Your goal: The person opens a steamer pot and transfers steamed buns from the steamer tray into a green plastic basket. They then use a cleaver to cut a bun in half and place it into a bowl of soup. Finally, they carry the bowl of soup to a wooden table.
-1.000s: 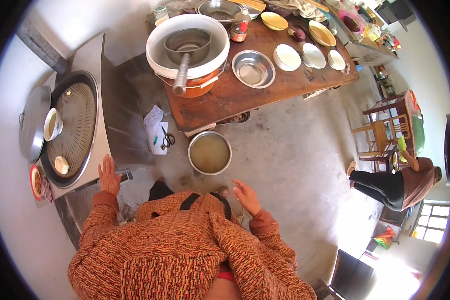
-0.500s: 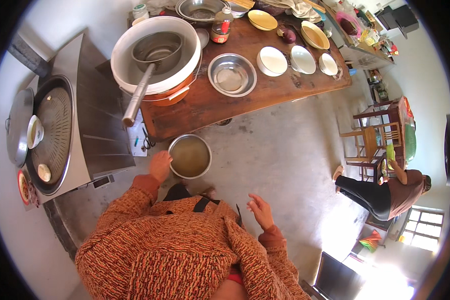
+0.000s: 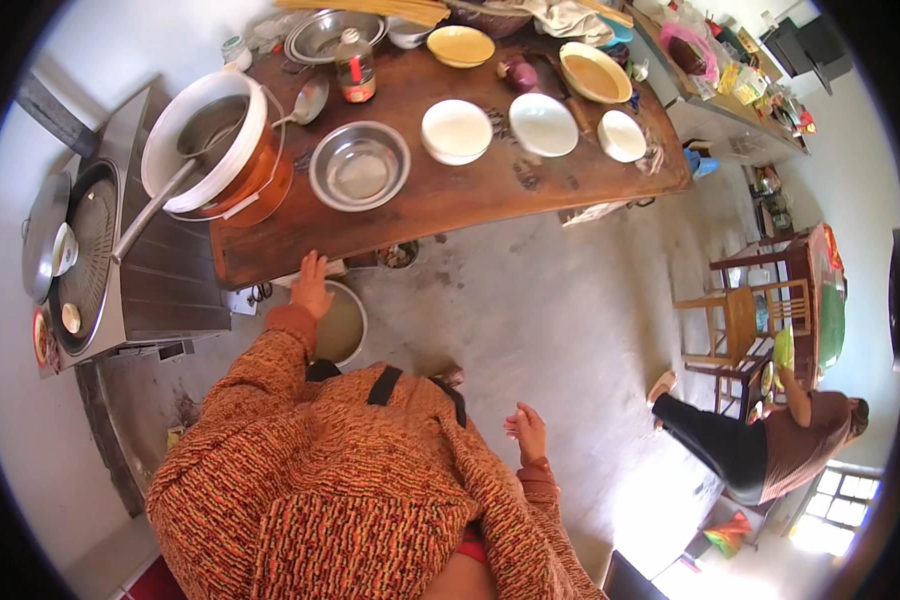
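My left hand [image 3: 312, 288] reaches toward the near edge of the wooden table [image 3: 270, 248], its fingers stretched out and holding nothing. Below it is a metal basin [image 3: 342, 332] of cloudy brownish liquid, partly hidden by that hand and sleeve. Whether the hand touches the table edge, I cannot tell. Out to the right, over the floor, my right hand [image 3: 527, 432] hangs free with loosely bent fingers and nothing in it. On the table stand a shiny metal bowl [image 3: 360, 168] and white bowls [image 3: 457, 132]. An orange bucket [image 3: 260, 200] with a white rim holds a long-handled metal scoop [image 3: 155, 212].
At the left stands a stove with a large wok [image 3: 90, 255]. A glass bottle [image 3: 355, 68], a ladle [image 3: 310, 100] and yellow bowls [image 3: 460, 46] share the table. Another person [image 3: 760, 440] is at the right, by a wooden chair [image 3: 738, 322].
My left hand has left the basin's rim and moved up toward the table edge, fingers spreading. My right hand has dropped slightly, its fingers more bent. The view has shifted, with the table nearer.
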Demonstrator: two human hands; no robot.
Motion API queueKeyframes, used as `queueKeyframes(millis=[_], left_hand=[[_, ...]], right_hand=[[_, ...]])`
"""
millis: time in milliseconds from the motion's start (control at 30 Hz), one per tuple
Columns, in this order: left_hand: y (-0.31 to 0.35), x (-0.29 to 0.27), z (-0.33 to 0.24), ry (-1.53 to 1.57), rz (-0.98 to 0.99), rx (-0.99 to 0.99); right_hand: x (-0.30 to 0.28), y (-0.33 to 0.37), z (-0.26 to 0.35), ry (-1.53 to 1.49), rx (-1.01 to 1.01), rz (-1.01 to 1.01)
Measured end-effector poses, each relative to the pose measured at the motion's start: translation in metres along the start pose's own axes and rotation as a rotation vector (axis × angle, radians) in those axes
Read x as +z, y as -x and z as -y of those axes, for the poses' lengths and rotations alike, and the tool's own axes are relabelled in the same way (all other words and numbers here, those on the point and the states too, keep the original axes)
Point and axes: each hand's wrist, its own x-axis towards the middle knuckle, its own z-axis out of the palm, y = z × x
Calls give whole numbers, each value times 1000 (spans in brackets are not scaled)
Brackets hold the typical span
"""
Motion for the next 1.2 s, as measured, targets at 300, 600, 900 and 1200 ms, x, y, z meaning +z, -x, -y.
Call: queueKeyframes(millis=[300, 600, 900, 1200], left_hand=[[3, -2, -73, 198, 193, -228], [-60, 16, -195, 209, -114, 75], [-132, 2, -270, 110, 1, -5], [-157, -4, -295, 7, 214, -213]], right_hand=[[-89, -132, 123, 249, -190, 123], [-25, -217, 264, 181, -236, 306], [-10, -341, 357, -57, -171, 279], [27, -503, 476, 666, -1002, -26]])
